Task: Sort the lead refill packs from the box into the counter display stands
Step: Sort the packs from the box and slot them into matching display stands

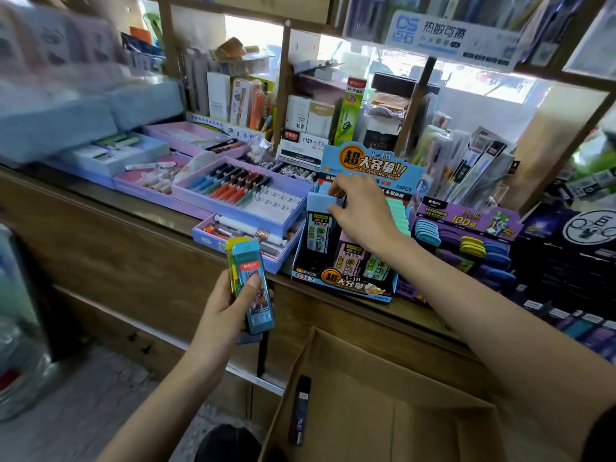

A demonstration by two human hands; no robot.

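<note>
My left hand [226,311] grips a small stack of lead refill packs [253,285], a blue one on top and a yellow one behind, held upright in front of the counter. My right hand [358,211] reaches into the blue counter display stand [353,281]. Its fingers pinch the top of a light-blue capped refill pack [320,225] standing in the stand's left column. Pink and green packs stand beside it. Below, an open cardboard box [383,405] holds one dark refill pack [301,410].
A purple display stand [466,221] with blue, yellow and purple packs sits right of the blue one. Purple pen trays [240,191] lie to the left on the wooden counter [133,248]. Shelves of stationery rise behind. Dark boxes [566,261] fill the far right.
</note>
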